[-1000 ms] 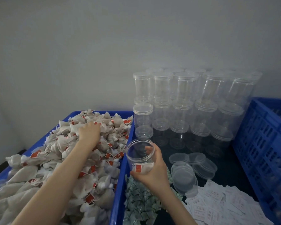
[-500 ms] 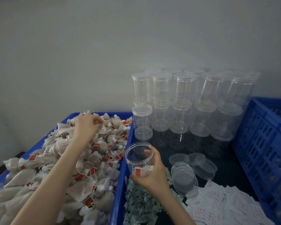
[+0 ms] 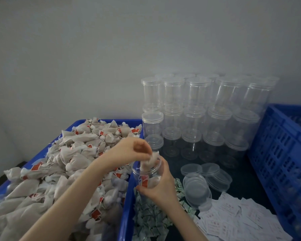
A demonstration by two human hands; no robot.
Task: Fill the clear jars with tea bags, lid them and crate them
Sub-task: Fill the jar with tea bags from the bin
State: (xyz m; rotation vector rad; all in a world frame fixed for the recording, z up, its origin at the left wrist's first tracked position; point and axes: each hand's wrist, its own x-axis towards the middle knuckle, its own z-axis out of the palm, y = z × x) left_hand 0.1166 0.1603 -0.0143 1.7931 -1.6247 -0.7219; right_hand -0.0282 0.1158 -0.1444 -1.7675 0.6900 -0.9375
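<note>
Filling step, early in this jar by the look of it.

Far left: wide blue plastic tub (image 3: pixel 101 121) heaped with white cloth tea bags (image 3: pixel 71 153) carrying red tags.

Left hand (image 3: pixel 129 150) hangs over the mouth of the open clear plastic jar (image 3: pixel 147 173), fingertips pinching one crumpled white tea bag (image 3: pixel 150 161) that is partly through the rim. At least one tagged bag already sits inside; the exact count cannot be told.

Right hand (image 3: pixel 161 186) grasps the jar from the right and below, holding it just beside the tub's right wall, above a pile of small green-and-white sachets (image 3: pixel 151 216).

Next move, as I judge it: let the bag drop clear of the rim, then go to the heap for more. Strings and tags may snag on the lip.

Right of the jar: loose clear round lids (image 3: pixel 198 185), near for capping. Behind, stacked empty lidded jars (image 3: pixel 198 110). White printed slips (image 3: pixel 233 216) in front. Far right, blue slatted plastic crate (image 3: pixel 281 145); nothing blocks that path.
</note>
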